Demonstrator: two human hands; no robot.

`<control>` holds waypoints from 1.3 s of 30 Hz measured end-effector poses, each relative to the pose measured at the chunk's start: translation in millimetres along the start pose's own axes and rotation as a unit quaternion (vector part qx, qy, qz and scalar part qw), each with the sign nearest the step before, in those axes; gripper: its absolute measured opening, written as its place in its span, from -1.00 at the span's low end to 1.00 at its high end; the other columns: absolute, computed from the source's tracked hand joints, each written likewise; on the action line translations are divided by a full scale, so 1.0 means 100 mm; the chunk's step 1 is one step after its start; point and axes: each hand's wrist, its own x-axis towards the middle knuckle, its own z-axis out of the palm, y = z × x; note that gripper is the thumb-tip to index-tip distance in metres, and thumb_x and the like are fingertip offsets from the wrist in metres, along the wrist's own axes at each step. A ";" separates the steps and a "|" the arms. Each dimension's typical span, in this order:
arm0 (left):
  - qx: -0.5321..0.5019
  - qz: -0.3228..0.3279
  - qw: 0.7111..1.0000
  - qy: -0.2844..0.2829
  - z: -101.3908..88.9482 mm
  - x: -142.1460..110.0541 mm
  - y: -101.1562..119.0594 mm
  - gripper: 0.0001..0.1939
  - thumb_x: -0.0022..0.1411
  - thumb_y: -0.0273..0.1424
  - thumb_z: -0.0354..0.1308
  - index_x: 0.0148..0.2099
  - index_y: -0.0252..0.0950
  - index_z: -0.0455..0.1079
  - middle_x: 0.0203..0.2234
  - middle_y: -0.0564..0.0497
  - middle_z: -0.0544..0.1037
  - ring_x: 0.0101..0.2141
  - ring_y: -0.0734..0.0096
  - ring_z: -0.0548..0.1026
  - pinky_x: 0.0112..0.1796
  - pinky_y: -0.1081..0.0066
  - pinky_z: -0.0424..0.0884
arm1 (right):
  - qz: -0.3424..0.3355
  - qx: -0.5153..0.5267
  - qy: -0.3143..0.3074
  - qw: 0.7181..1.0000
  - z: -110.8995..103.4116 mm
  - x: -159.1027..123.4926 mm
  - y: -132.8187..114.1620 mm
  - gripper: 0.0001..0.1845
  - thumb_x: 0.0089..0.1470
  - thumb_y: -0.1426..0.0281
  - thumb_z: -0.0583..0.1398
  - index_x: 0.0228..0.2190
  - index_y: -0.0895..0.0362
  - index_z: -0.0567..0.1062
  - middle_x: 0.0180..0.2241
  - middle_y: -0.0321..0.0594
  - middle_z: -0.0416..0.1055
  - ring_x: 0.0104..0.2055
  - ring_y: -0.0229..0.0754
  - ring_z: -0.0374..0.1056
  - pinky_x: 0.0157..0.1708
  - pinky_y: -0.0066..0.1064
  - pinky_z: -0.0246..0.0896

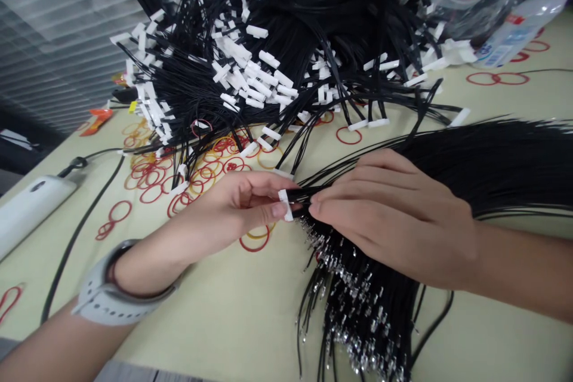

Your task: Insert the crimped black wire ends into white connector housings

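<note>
Between the thumb and fingers of my left hand [244, 206] is a small white connector housing [285, 205], held upright on edge. Black wires [299, 196] run from its right side to my right hand [398, 215], whose thumb and fingers pinch them close to the housing. Under my right hand hangs a thick bundle of loose black wires [380, 286] with bare silver terminals at their ends. More of this black bundle [514, 161] stretches off to the right behind my right wrist. A pale watch strap [116, 304] is around my left wrist.
A large heap of black cables [286, 18] with white connectors fills the back. Red and yellow rubber bands [201, 173] lie scattered before it. A white device [33, 212] with a cord is at left. Plastic bags [519, 30] stand at back right.
</note>
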 end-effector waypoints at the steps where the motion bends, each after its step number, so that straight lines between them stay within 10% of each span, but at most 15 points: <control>1: -0.004 -0.001 1.000 -0.001 0.00 0.00 0.00 -0.78 0.09 -0.60 0.18 -0.24 -0.23 0.51 -0.47 0.12 0.59 -0.44 0.61 0.48 -0.41 0.65 0.36 | -0.002 0.000 -0.007 1.000 0.00 0.00 0.00 -0.87 0.08 0.55 0.14 -0.28 0.16 0.38 -0.41 -0.30 0.52 -0.41 -0.33 0.38 -0.36 -0.33 0.23; 12: 0.051 -0.014 0.998 -0.021 0.04 -0.06 -0.01 -0.83 0.08 -0.43 0.22 -0.22 -0.22 0.51 -0.59 0.12 0.45 -0.68 0.61 0.20 -0.69 0.55 0.08 | -0.019 0.030 -0.018 0.999 -0.02 0.01 -0.02 -0.78 0.07 0.61 0.06 -0.53 0.17 0.38 -0.46 -0.23 0.48 -0.41 -0.29 0.34 -0.35 -0.37 0.22; 17: 0.025 0.002 1.000 0.005 0.06 -0.01 -0.02 -0.83 0.07 -0.53 0.20 -0.23 -0.30 0.45 -0.47 0.06 0.52 -0.44 0.50 0.42 -0.43 0.54 0.32 | 0.026 0.045 -0.022 0.998 0.04 0.01 0.02 -0.85 0.10 0.58 0.07 -0.34 0.17 0.41 -0.41 -0.29 0.45 -0.35 -0.30 0.30 -0.27 -0.37 0.18; 23: 0.039 -0.007 0.999 0.025 -0.01 0.03 -0.02 -0.81 0.10 -0.50 0.19 -0.18 -0.32 0.40 -0.39 0.03 0.52 -0.36 0.47 0.44 -0.33 0.50 0.31 | 0.083 0.110 -0.124 0.983 -0.21 0.23 0.17 -0.85 0.11 0.50 0.08 -0.35 0.17 0.46 -0.30 -0.23 0.41 -0.26 -0.30 0.29 -0.24 -0.45 0.17; 29: 0.043 -0.021 0.998 0.040 0.00 0.01 0.01 -0.83 0.11 -0.48 0.19 -0.19 -0.30 0.42 -0.40 0.05 0.52 -0.36 0.50 0.44 -0.34 0.52 0.31 | 0.087 0.162 -0.366 0.912 -0.39 0.26 0.26 -0.91 0.09 0.39 0.15 -0.38 0.10 0.47 -0.36 -0.31 0.34 -0.32 -0.32 0.24 -0.31 -0.43 0.11; 39: 0.048 -0.011 0.998 0.042 -0.03 0.00 -0.01 -0.80 0.11 -0.49 0.19 -0.17 -0.29 0.40 -0.39 0.05 0.52 -0.35 0.49 0.45 -0.34 0.51 0.32 | 0.082 0.201 -0.383 0.898 -0.41 0.28 0.23 -0.88 0.12 0.55 0.03 -0.42 0.14 0.30 -0.40 -0.33 0.30 -0.36 -0.34 0.20 -0.39 -0.47 0.10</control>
